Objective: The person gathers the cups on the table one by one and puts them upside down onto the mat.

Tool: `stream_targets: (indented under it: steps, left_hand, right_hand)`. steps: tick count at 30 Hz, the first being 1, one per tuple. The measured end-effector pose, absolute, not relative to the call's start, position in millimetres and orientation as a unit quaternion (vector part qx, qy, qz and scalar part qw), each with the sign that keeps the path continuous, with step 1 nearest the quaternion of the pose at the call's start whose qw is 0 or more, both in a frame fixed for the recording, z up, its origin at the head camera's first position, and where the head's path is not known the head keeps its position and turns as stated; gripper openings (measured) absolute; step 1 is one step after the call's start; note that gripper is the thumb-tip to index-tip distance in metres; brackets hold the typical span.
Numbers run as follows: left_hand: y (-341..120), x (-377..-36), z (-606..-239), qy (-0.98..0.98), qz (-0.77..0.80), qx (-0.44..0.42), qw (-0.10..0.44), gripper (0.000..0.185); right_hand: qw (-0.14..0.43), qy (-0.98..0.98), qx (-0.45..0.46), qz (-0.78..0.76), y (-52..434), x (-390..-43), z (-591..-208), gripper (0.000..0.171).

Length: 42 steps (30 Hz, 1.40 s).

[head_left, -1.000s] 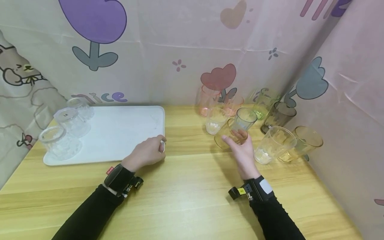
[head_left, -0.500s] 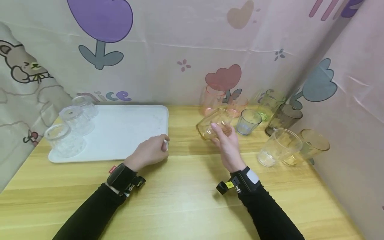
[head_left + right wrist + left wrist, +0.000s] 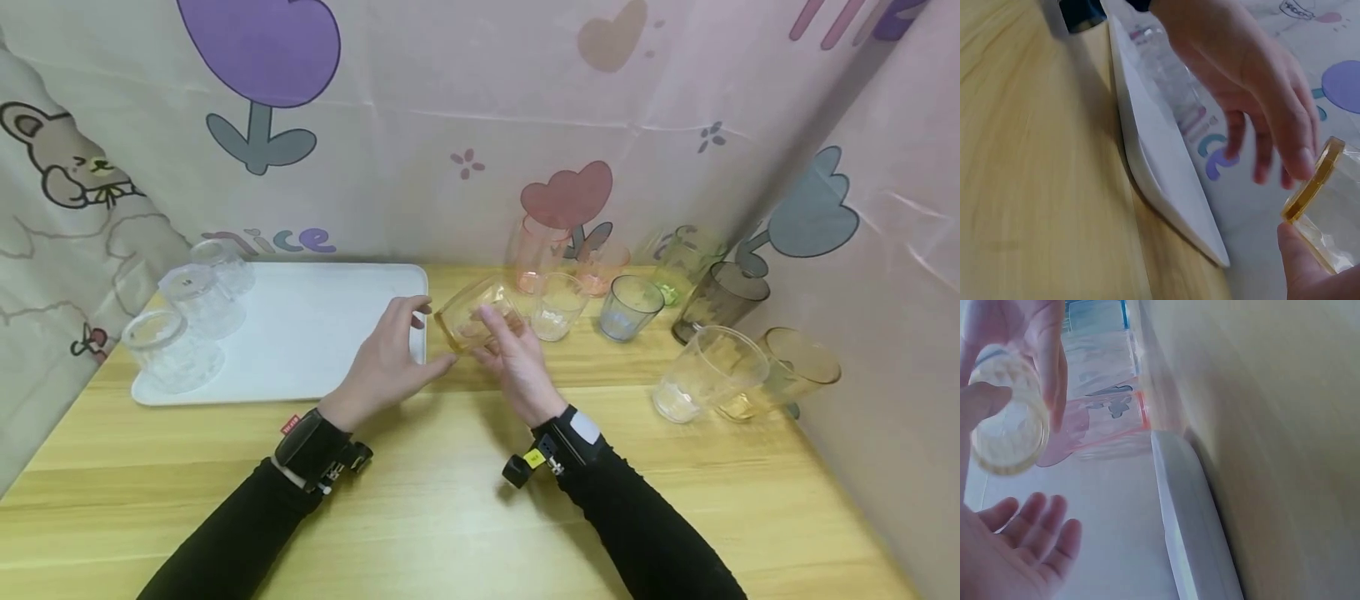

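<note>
The right hand [image 3: 517,367] pinches the amber glass [image 3: 476,315] tilted, just right of the white tray [image 3: 300,333]; the left hand [image 3: 390,362], fingers spread, holds nothing; a loose handover could drop it onto the table [image 3: 450,500].

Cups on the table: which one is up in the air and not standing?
The yellow cup, tipped sideways in the right hand beside the white tray. All the other cups stand on the table or the tray.
</note>
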<state>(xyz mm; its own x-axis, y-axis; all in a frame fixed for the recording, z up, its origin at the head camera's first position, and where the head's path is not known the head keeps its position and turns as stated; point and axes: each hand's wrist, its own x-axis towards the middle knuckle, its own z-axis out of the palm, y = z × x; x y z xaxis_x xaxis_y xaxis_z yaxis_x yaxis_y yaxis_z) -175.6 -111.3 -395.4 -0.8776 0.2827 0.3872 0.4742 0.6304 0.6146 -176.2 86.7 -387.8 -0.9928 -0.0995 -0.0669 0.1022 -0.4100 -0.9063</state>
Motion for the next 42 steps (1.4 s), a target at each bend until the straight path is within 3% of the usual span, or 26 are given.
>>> stream_targets:
  steps: [5, 11, 17, 19, 25, 32, 37, 42]
  left_hand:
    - [-112.2, -177.7, -394.5, -0.871, -0.391, -0.234, 0.181, 0.086]
    - [-118.1, -182.0, -394.9, -0.849, -0.410, -0.248, 0.224, 0.084]
    - [-125.5, -185.4, -395.2, -0.837, -0.427, -0.250, 0.233, 0.083]
    - [-127.6, -186.3, -394.8, -0.834, -0.436, -0.244, 0.234, 0.081]
    - [-133.9, -189.6, -390.8, -0.833, -0.449, -0.222, 0.235, 0.078]
    - [-146.8, -196.2, -382.3, -0.835, -0.449, -0.195, 0.253, 0.077]
    - [-159.2, -205.2, -370.8, -0.857, -0.424, -0.163, 0.245, 0.076]
    - [-174.7, -217.0, -354.3, -0.883, -0.385, -0.138, 0.231, 0.073]
  right_hand:
    - [0.097, 0.509, -0.017, -0.855, 69.4, -180.3, -388.1, 0.052]
    - [0.124, 0.499, -0.044, -0.857, 57.9, -186.3, -388.5, 0.098]
    - [0.172, 0.505, -0.051, -0.844, 56.3, -194.4, -390.5, 0.109]
    - [0.186, 0.508, -0.062, -0.839, 57.9, -197.2, -391.1, 0.105]
    - [0.184, 0.549, -0.105, -0.808, 62.4, -205.6, -392.1, 0.064]
    - [0.141, 0.630, -0.097, -0.758, 62.3, -212.0, -396.4, 0.078]
    - [0.119, 0.713, -0.100, -0.684, 61.4, -211.2, -401.6, 0.072]
    - [0.140, 0.783, -0.108, -0.596, 58.8, -208.8, -408.1, 0.069]
